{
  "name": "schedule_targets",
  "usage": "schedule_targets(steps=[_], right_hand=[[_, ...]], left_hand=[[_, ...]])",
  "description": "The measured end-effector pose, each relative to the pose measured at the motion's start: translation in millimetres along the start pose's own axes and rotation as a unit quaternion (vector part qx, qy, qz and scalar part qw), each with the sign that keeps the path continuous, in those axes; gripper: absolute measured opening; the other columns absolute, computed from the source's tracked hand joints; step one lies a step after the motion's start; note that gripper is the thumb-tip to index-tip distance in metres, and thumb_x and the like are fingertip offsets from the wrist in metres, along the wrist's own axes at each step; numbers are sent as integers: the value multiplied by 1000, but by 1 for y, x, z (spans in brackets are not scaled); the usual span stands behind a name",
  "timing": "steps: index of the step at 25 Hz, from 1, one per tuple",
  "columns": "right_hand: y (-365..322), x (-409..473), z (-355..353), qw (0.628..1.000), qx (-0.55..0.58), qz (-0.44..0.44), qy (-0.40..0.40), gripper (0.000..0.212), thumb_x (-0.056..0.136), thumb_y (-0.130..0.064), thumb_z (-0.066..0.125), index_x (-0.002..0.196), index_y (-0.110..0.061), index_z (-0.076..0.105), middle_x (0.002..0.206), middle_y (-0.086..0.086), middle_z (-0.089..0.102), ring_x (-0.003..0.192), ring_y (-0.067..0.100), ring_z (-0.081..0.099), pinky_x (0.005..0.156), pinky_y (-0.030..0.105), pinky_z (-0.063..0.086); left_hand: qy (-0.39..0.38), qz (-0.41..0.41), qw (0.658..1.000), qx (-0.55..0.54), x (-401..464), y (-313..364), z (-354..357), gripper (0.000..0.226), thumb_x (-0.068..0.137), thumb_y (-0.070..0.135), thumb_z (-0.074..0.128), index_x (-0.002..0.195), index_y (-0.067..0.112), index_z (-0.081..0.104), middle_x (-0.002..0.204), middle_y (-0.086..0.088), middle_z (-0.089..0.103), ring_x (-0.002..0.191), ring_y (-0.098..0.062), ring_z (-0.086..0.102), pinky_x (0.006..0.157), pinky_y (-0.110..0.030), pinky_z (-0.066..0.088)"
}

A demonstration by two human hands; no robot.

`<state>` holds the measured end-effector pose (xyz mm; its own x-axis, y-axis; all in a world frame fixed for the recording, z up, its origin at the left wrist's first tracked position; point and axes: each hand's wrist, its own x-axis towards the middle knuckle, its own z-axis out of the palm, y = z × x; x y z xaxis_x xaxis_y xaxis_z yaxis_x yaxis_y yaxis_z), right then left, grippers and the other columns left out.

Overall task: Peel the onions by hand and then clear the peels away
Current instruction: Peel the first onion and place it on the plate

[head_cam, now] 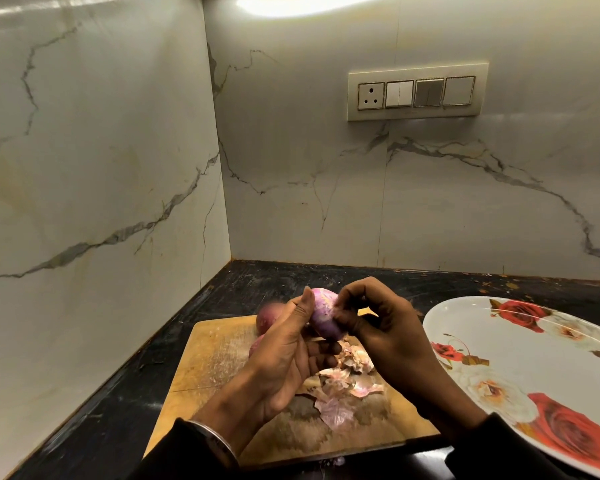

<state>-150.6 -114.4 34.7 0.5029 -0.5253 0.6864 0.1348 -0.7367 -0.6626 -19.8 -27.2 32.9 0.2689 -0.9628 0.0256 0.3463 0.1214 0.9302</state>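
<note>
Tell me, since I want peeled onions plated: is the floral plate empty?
Empty where visible: the plate shows only its rose pattern; its right edge is cropped.

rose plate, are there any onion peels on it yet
No, the rose plate shows only its printed flowers, while the peels lie on the wooden cutting board below the hands.

Rose-print plate [520, 344] right — switch panel [417, 92] on wall.
</note>
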Motion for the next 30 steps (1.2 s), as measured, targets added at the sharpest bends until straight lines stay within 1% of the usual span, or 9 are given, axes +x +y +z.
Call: schedule_targets(steps=[2, 6, 9, 13, 15, 18, 21, 25, 30], right_hand=[[-1, 0, -2, 1000, -14, -10, -9, 28, 81, 2, 74, 87, -24, 66, 89, -11, 63, 86, 16, 63, 65, 29, 57], [-1, 1, -2, 999, -27, -19, 13, 34, 76, 11, 73, 80, -23, 66, 89, -11, 61, 82, 16, 62, 62, 20, 54], [-1, 0, -1, 1000, -15, -10, 3, 40, 78, 14, 69, 79, -26, 63, 90, -12, 60, 83, 13, 60, 63, 18, 51], [-3, 1, -2, 1000, -2, -21, -18, 19, 79, -9, 76, 91, -22, 71, 96, -14, 61, 89, 15, 63, 67, 26, 57], [-3, 0, -1, 1000, -20, -24, 3, 18, 76, -6, 78, 85, -21, 74, 94, -13, 62, 88, 15, 64, 63, 25, 57], [-2, 0, -1, 998, -24, -17, 52, 27, 75, 6, 77, 79, -20, 72, 89, -12, 63, 84, 13, 64, 62, 18, 53], [-2, 0, 0, 997, -15, 2, 70, 27, 79, 8, 72, 79, -18, 69, 88, -13, 63, 82, 11, 64, 61, 17, 53], [-2, -1, 4, 999, 1, 13, 37, 29, 82, 13, 67, 81, -17, 67, 86, -11, 63, 83, 13, 63, 67, 22, 55], [-5, -2, 0, 996, 58, 32, 62, 22, 84, 9, 67, 91, -12, 69, 86, 0, 71, 87, 16, 68, 74, 27, 58]], left_hand=[[3, -2, 1000, 1, 0, 0, 0, 68, 94, 52, 48, 135, -1, 45, 92, -18, 63, 65, -19, 61, 52, -26, 52], [2, -15, 1000, -3, 0, 1, 1, 70, 93, 54, 47, 132, -4, 46, 89, -17, 64, 63, -19, 60, 50, -26, 51], [-8, -30, 999, -9, 0, 2, 0, 65, 92, 56, 44, 117, -3, 57, 85, -15, 66, 62, -17, 59, 50, -25, 51], [-21, -32, 999, -15, 0, 3, -1, 69, 91, 61, 39, 115, 1, 63, 87, -14, 66, 65, -17, 59, 53, -24, 50], [-26, -35, 999, -6, 0, 3, -1, 72, 89, 63, 38, 111, 0, 64, 90, -16, 65, 67, -18, 59, 55, -25, 49], [-49, -19, 999, 3, -1, 3, 0, 66, 90, 51, 50, 121, -7, 57, 91, -16, 65, 71, -19, 62, 58, -26, 53], [-41, 6, 999, 15, -4, 4, 2, 57, 83, 31, 66, 131, 2, 51, 87, -13, 69, 68, -19, 65, 58, -26, 56], [-8, 9, 1000, -23, -4, 6, 3, 54, 86, 36, 61, 137, 23, 49, 93, -17, 69, 66, -20, 65, 56, -27, 56], [-2, 5, 1000, 3, -5, 7, 2, 51, 89, 43, 56, 133, 17, 53, 105, -17, 72, 78, -25, 71, 55, -28, 55]])
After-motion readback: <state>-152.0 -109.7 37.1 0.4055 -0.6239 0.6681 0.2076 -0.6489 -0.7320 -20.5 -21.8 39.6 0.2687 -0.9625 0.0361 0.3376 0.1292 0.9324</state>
